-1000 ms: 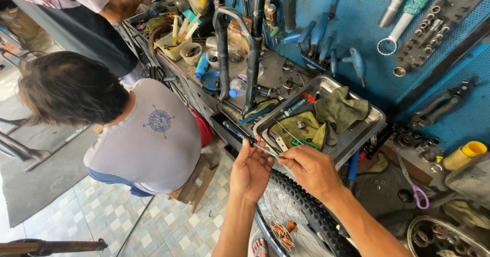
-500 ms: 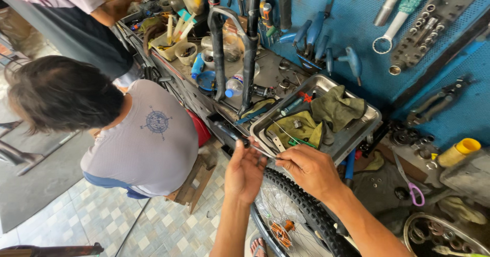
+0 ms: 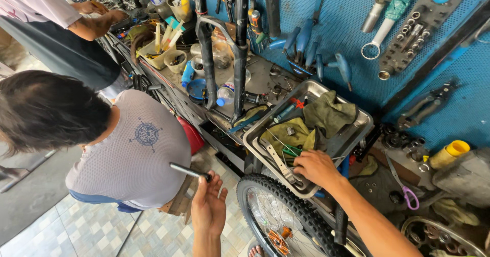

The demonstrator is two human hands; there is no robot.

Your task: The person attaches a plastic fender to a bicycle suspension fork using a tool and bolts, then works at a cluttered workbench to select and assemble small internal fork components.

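A blue pegboard wall (image 3: 326, 42) hung with hand tools backs a crowded bicycle workbench, and the rectangular dented steel tray (image 3: 357, 134) at the bench's front edge anchors the scene. Left of the tray a co-worker in a pale grey T-shirt (image 3: 132, 155) crouches, head bowed; behind the tray a black suspension fork (image 3: 240, 47) stands upright among bottles and cups. Just below the tray's near corner sits a knobby black bicycle tyre on its spoked wheel (image 3: 286, 211). Inside the tray lie crumpled olive-green rags (image 3: 326, 115) and a flat silver wrench (image 3: 278, 160).

The person's right hand (image 3: 315, 168) rests on the tray's near rim, fingers curled down among the small tools there — whether they have closed on anything cannot be told. The left hand (image 3: 208, 206), well left of the tray and beside the tyre, is held palm-up, its fingertips pinching one end of a slim dark metal rod (image 3: 190, 171).

By the look of it the rod is already out and in hand, while the search in the tray is not finished.
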